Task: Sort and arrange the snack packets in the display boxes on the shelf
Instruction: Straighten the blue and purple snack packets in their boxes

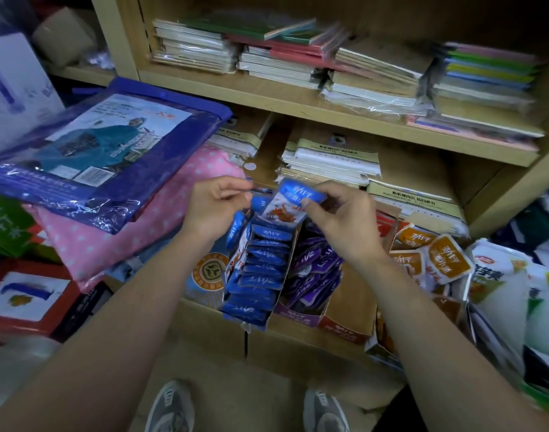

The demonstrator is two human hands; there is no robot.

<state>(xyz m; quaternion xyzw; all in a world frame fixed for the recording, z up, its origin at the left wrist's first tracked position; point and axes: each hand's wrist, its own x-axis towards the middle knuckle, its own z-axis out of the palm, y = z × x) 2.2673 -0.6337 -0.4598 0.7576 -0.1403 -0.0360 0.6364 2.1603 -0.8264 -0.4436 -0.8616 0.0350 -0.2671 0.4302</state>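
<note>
A display box on the low shelf holds a row of several blue snack packets standing on edge. My right hand pinches a blue packet by its top edge, just above the back of that row. My left hand is level with it on the left and pinches the thin edge of another blue packet. To the right stands a box of purple packets. Further right lie orange packets, loose and tilted.
A blue plastic-wrapped package lies on pink dotted fabric at the left. Stacks of notebooks fill the shelves behind. White snack bags crowd the right side. A brown carton stands beside the purple box. My shoes show below.
</note>
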